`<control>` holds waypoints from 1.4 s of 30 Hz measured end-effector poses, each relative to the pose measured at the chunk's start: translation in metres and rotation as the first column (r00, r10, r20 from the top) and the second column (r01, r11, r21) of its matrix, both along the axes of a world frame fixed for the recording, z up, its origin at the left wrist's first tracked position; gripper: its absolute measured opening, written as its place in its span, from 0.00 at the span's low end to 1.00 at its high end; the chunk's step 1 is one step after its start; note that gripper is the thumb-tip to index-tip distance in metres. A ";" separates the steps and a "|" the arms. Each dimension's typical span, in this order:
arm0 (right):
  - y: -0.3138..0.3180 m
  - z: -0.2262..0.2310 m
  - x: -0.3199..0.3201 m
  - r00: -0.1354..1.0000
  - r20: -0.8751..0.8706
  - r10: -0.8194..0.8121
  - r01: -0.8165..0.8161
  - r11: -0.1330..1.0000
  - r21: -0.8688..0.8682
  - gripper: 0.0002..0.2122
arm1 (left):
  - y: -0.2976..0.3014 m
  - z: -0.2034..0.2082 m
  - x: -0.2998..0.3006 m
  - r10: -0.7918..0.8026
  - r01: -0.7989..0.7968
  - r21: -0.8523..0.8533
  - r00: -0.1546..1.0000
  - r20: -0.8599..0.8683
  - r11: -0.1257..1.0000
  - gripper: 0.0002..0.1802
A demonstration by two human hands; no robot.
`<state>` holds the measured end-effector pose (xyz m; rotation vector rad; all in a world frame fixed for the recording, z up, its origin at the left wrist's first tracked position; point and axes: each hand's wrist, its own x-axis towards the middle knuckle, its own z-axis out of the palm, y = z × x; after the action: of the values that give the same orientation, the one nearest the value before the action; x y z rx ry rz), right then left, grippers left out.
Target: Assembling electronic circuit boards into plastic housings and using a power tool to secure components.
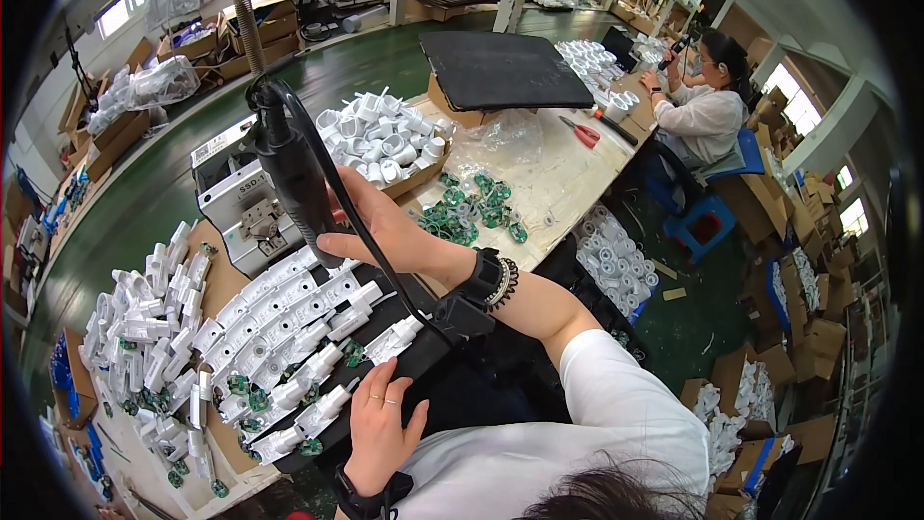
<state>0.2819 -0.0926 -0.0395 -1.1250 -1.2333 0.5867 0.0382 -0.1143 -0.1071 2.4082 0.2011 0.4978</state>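
My right hand [390, 231] is wrapped round a black electric screwdriver [292, 173], held nearly upright with its lower end over rows of white plastic housings [274, 308]. Its tip is hidden among the housings. At the near edge of the rows my left hand [380, 424] lies with fingers apart, holding nothing I can see. Nearest to its fingertips are a white housing [393, 339] and another one [324, 408] with a green circuit board beside it. More small green circuit boards [252, 397] lie attached to or against the housings in the near rows.
Left stands a heap of white housings [144, 318]. Behind the screwdriver sits a white metal screw feeder [245, 217]. A box of white caps [385, 140], loose green boards [472, 207], red-handled pliers [580, 132] and a black panel [505, 72] lie farther back. A co-worker [703, 96] sits at right.
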 end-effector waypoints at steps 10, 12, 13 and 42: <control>0.002 -0.004 0.001 1.000 0.007 0.001 -0.001 1.000 0.006 0.36 | 0.001 0.002 -0.001 -0.009 0.009 0.022 1.000 -0.003 1.000 0.18; 0.002 -0.005 0.002 1.000 0.007 0.002 -0.002 1.000 0.004 0.36 | 0.002 0.005 -0.002 -0.011 0.011 -0.008 1.000 0.011 1.000 0.18; 0.001 -0.003 0.002 1.000 0.008 0.002 -0.002 1.000 0.004 0.36 | 0.003 0.007 -0.003 -0.012 0.013 -0.038 1.000 0.026 0.999 0.18; -0.001 0.031 -0.012 0.988 -0.085 -0.133 0.145 0.976 0.163 0.24 | -0.005 -0.017 0.027 0.074 -0.054 0.237 0.994 -0.076 0.970 0.27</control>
<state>0.2696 -0.0937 -0.0086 -1.0284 -1.1092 0.4065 0.0654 -0.1188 -0.1245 2.6635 0.2711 0.4713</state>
